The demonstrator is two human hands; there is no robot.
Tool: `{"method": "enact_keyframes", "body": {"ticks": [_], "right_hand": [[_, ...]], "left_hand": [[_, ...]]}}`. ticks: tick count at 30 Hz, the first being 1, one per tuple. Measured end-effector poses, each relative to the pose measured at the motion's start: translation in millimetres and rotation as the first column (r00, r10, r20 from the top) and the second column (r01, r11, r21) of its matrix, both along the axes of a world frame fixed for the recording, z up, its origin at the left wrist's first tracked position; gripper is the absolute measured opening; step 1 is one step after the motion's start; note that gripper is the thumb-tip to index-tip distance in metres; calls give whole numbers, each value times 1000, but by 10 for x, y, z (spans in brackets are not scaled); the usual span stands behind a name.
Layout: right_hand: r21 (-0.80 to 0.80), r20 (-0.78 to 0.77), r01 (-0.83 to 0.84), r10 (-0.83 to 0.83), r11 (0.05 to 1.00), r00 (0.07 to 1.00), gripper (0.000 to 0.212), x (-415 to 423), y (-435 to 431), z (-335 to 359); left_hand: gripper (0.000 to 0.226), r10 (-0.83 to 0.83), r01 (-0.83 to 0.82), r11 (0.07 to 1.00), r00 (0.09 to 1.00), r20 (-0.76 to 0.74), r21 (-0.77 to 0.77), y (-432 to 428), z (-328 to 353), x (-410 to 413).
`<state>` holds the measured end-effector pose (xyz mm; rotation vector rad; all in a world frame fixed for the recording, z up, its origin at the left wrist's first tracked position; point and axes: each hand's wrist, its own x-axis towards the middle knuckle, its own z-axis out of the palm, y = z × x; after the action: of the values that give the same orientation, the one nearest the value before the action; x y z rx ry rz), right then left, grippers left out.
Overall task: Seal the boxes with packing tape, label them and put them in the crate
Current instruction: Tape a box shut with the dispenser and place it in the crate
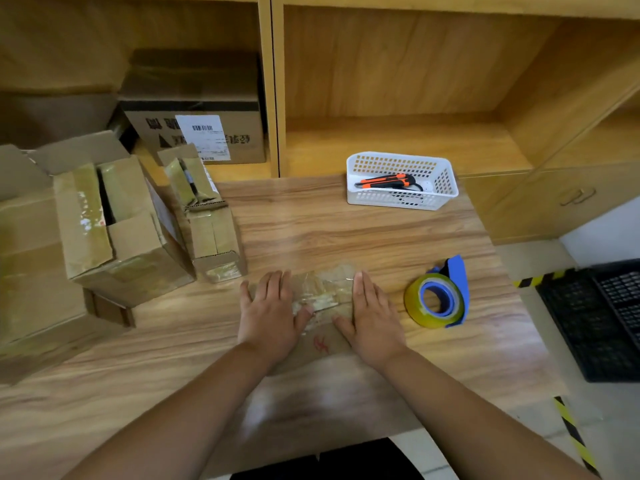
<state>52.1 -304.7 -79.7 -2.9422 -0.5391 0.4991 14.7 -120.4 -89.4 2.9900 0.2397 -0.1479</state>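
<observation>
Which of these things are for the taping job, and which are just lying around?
For the job: left hand, right hand, small box under them, tape dispenser, big open box, narrow open box, black crate.
Lying about: white basket, orange knives, labelled box.

both hands (268, 315) (372, 315) flat on taped box (323, 296)

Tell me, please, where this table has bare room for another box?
Bare wood lies between the white basket and the small box that the left hand and right hand press, and at the near edge left of them. The left side is crowded with open boxes; the tape dispenser sits close beside the right hand.
</observation>
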Motion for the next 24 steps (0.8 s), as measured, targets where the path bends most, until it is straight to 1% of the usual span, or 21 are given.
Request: {"method": "enact_keyframes", "body": {"ticks": [3,5,7,10,12,13,14,16,17,19,20,22,24], "right_hand": [[137,-66,58,-49,989,997,80,-14,-168,9],[186,-18,107,-105,977,994,72,-18,-343,4],[217,50,161,-176,963,983,64,-10,-567,1],[229,69,190,-210,955,975,54,60,-853,4],[256,70,167,-191,952,979,50,123,-966,11],[267,87,150,-179,952,980,48,152,-1003,10],[277,118,141,-179,950,977,48,179,-1037,7],[274,184,176,-231,945,955,50,253,-1121,-15],[241,191,218,-267,946,945,51,297,-1164,-20],[106,153,324,-337,940,929,64,392,-1272,-29],[45,126,365,-368,930,921,71,429,-1330,-39],[-32,86,374,-370,927,925,78,485,-1407,-82],[-36,94,351,-346,936,933,81,514,-1434,-103]], "left_hand": [[81,-18,18,1000,999,-27,19,19,-21,-18],[85,-31,31,999,999,-34,27,44,-22,-24],[81,-37,38,999,998,-40,9,51,3,-25],[75,-31,27,995,998,-45,-99,70,58,-46],[77,59,-51,979,998,38,-197,73,95,-133],[77,142,-116,957,986,83,-265,67,93,-197],[76,231,-186,923,968,99,-337,51,101,-263],[74,377,-310,816,925,42,-488,5,90,-378],[72,424,-350,755,906,6,-554,-27,90,-419],[64,493,-392,640,869,-38,-661,-115,92,-474],[61,519,-413,583,852,-70,-699,-165,98,-491],[57,566,-431,501,819,-93,-751,-242,76,-502],[51,612,-445,446,785,-98,-776,-296,63,-483]]}}
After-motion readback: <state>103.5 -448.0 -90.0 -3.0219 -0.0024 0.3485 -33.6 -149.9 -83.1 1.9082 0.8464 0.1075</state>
